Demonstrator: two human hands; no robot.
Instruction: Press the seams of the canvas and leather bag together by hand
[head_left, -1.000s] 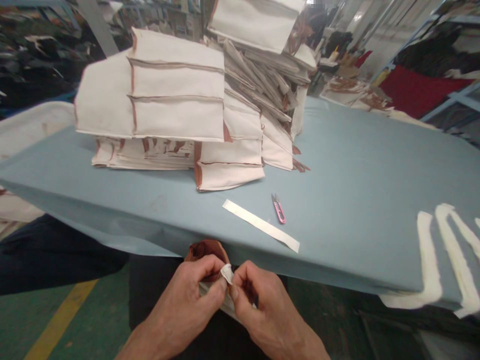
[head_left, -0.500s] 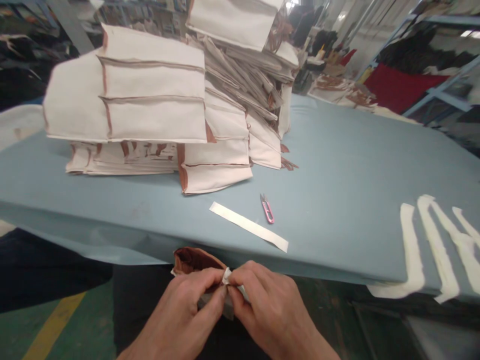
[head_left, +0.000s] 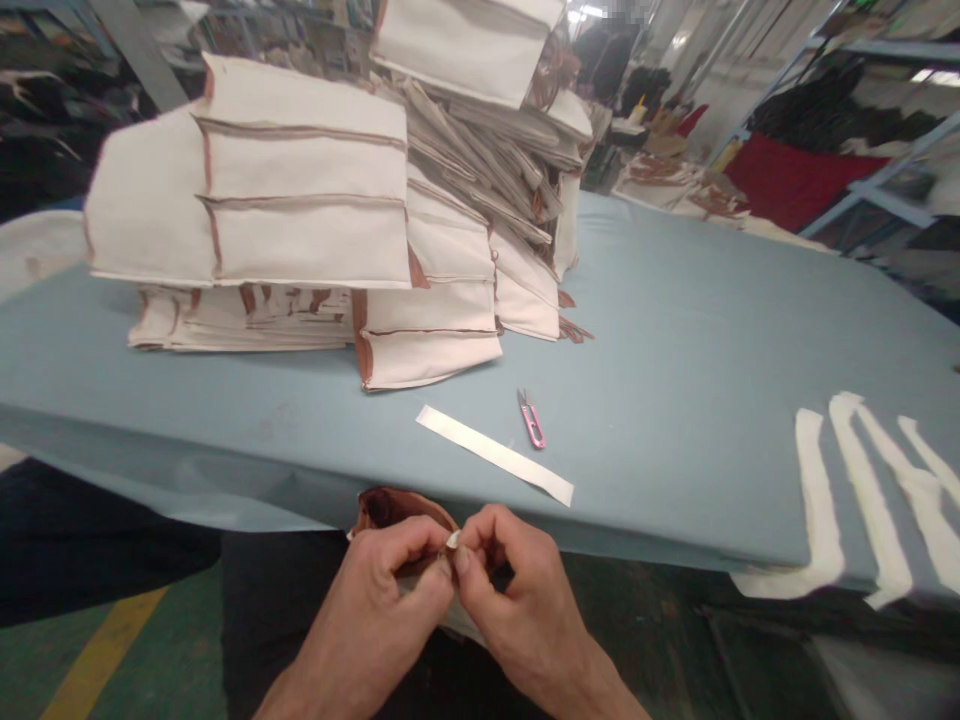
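Note:
At the table's front edge my left hand (head_left: 394, 600) is closed in a pinch on the rim of a brown-lined fabric piece (head_left: 401, 504), open at the top like a pouch. A small white scrap (head_left: 452, 540) pokes out between the fingertips at that rim. My right hand (head_left: 517, 600) meets the left one there, its thumb and forefinger pinched at the same spot. Below the hands, most of the piece is hidden. On the table beyond lie a white strip (head_left: 495, 455) and pink-handled thread snips (head_left: 532, 420).
Stacks of cream fabric pieces with brown edging (head_left: 307, 240) fill the table's back left. Several pale strips (head_left: 817, 510) hang over the front edge at the right. The blue-grey table cover (head_left: 675, 380) runs back toward a shelf with red cloth (head_left: 802, 180).
My right fingers have shifted slightly up and curled more at the rim. The brown-lined piece has turned a little, and less of the white scrap shows.

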